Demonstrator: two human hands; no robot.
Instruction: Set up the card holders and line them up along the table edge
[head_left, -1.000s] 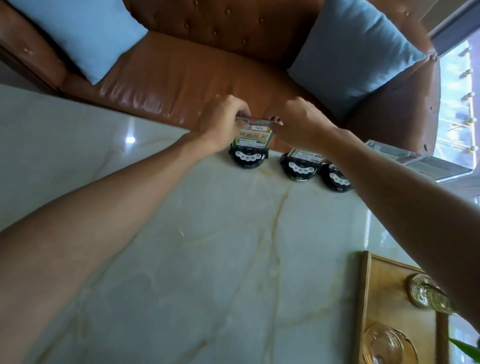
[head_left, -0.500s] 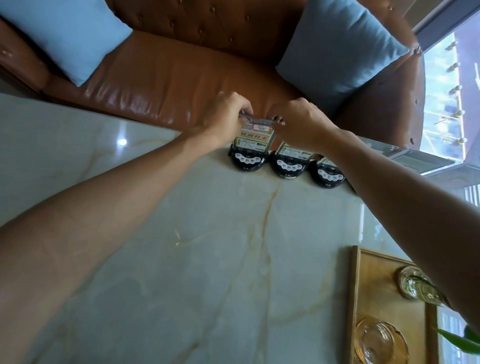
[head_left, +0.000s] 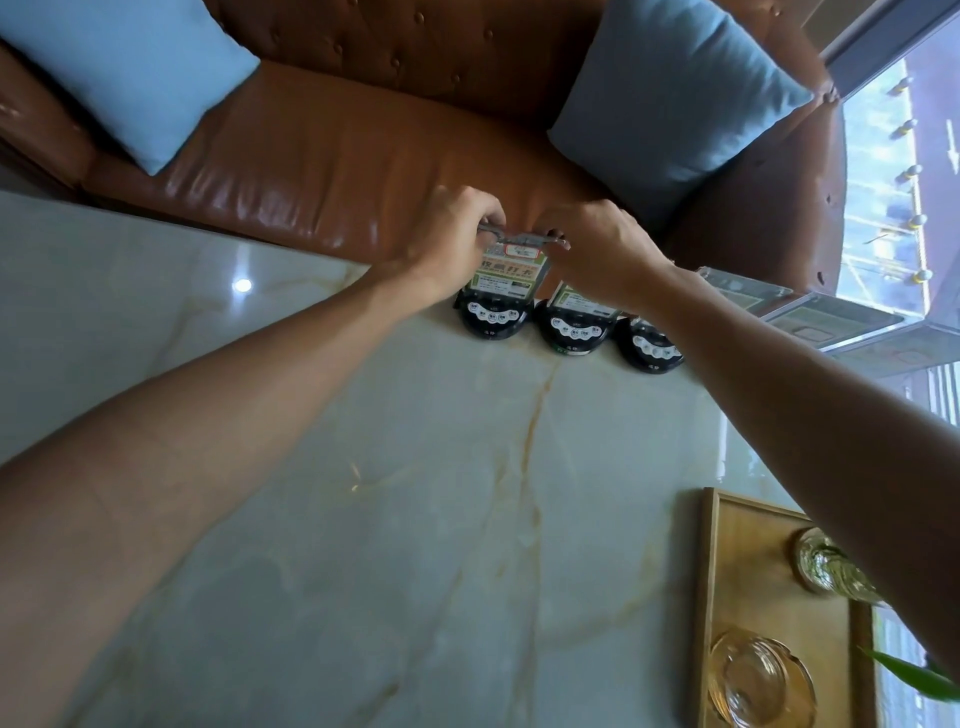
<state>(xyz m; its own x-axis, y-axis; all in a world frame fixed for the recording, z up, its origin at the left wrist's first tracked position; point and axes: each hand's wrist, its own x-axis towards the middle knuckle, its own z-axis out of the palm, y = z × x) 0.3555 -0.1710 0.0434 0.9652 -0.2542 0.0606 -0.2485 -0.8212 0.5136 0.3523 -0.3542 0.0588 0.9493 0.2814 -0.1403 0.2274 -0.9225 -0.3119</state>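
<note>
Three black card holders with round button bases stand in a row at the far edge of the marble table (head_left: 363, 519). The left card holder (head_left: 496, 312) carries a green and white card. My left hand (head_left: 449, 234) and my right hand (head_left: 597, 244) both pinch the top corners of that card. The middle card holder (head_left: 571, 327) sits right beside it, its card partly behind my right wrist. The right card holder (head_left: 652, 351) is half hidden under my right forearm.
A brown leather sofa (head_left: 337, 166) with two blue cushions (head_left: 130, 67) lies just past the table edge. Clear acrylic stands (head_left: 810, 317) lie to the right. A wooden tray (head_left: 753, 597) with glass cups (head_left: 758, 680) sits at the near right.
The gap between the left and middle holders has closed, so the three bases now sit side by side. Both hands stay on the left card's top.
</note>
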